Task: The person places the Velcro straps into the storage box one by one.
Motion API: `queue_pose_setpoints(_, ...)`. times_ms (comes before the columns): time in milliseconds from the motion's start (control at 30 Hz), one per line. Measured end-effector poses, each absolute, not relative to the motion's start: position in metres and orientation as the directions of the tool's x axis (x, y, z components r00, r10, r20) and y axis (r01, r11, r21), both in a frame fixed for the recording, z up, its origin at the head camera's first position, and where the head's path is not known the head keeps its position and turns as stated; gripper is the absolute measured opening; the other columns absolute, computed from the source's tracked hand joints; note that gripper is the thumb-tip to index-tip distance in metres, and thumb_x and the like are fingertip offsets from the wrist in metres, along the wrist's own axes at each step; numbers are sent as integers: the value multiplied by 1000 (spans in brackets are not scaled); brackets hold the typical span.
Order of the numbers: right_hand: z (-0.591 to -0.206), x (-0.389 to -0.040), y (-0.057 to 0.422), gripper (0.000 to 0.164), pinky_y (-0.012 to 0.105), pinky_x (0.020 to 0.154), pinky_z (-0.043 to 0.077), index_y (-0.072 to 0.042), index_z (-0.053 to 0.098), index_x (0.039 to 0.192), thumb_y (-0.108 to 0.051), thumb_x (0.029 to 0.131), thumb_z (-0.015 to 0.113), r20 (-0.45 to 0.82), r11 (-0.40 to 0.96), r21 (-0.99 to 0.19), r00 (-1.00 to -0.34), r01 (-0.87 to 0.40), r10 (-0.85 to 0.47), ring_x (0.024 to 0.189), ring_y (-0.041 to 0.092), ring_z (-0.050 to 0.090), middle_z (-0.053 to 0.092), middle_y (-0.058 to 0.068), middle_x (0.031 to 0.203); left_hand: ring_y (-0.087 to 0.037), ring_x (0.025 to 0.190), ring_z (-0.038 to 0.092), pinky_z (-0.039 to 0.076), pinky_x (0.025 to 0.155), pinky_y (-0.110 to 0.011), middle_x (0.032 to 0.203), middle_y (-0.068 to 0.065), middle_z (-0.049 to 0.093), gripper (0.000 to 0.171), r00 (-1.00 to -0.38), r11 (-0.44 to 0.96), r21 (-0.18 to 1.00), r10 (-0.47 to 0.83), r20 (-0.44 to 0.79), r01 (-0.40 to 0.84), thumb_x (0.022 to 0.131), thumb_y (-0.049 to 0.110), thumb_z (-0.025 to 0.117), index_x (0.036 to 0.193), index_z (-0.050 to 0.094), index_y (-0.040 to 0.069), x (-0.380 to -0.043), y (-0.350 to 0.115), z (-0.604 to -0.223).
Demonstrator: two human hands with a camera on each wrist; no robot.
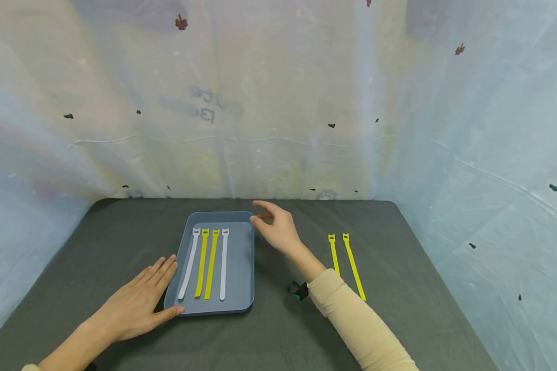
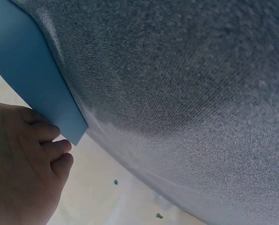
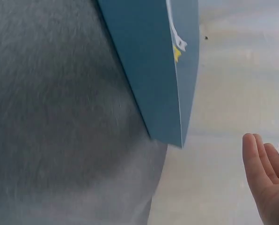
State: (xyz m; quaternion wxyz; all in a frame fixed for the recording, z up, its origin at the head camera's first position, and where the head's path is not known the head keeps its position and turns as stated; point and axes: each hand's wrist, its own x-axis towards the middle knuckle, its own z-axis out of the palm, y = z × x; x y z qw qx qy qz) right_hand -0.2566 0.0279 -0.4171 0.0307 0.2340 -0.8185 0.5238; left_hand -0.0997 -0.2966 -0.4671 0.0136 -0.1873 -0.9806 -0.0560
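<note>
A shallow blue-grey tray [image 1: 241,268] lies on the dark cloth. Inside it, side by side, are two yellow slotted cable straps [image 1: 201,263] between two white ones [image 1: 224,268]. My left hand [image 1: 136,299] rests along the tray's left edge, fingers straight and thumb at the near corner; the left wrist view shows its fingertips at the tray wall [image 2: 41,70]. At the far right corner is my right hand [image 1: 278,229], thumb and fingers spread apart with nothing between them. In the right wrist view its fingers [image 3: 255,164] appear straight, beyond the tray corner.
Two more yellow straps [image 1: 355,268] lie on the dark cloth [image 1: 404,309] to the right of the tray, one partly hidden by the right sleeve [image 1: 348,309]. A pale plastic sheet [image 1: 278,103] hangs behind and along both sides of the table.
</note>
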Motion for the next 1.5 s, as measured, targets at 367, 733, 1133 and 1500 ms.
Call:
queue_pose_setpoints(367, -408, -263, 73, 42, 46, 86, 61, -19, 62, 144, -23, 103, 68, 273, 343, -876, -935, -338, -225, 113, 26, 71, 64, 2, 143, -43, 153, 30, 32, 120, -57, 168, -21, 29, 104, -929, 923, 104, 366, 46, 369, 94, 75, 56, 160, 34, -3, -101, -299, -465)
queue_pose_setpoints(733, -419, -270, 123, 45, 46, 90, 61, -14, 58, 148, -21, 104, 66, 243, 382, -883, -962, -273, -127, 108, 32, 72, 62, 5, 146, -43, 153, 30, 33, 119, -58, 168, -21, 28, 104, -928, 922, 107, 370, 45, 373, 94, 75, 56, 160, 34, -3, -104, -298, -467)
queue_pose_setpoints(1133, -435, -268, 178, 51, 59, 95, 57, -12, 50, 153, -21, 105, 65, 156, 413, -892, -982, -186, -104, 116, 44, 67, 58, 10, 149, -43, 153, 30, 34, 119, -58, 168, -21, 28, 105, -927, 921, 104, 373, 37, 375, 93, 76, 55, 160, 34, -3, -105, -297, -466)
queue_pose_setpoints(1500, -449, -273, 211, 59, 51, 90, 61, -2, 40, 157, -19, 105, 63, 13, 582, -805, -985, -114, -174, 113, 40, 69, 55, 24, 146, -43, 153, 30, 33, 120, -57, 168, -21, 28, 106, -930, 923, 112, 366, 34, 368, 93, 75, 56, 160, 33, -3, -105, -296, -465)
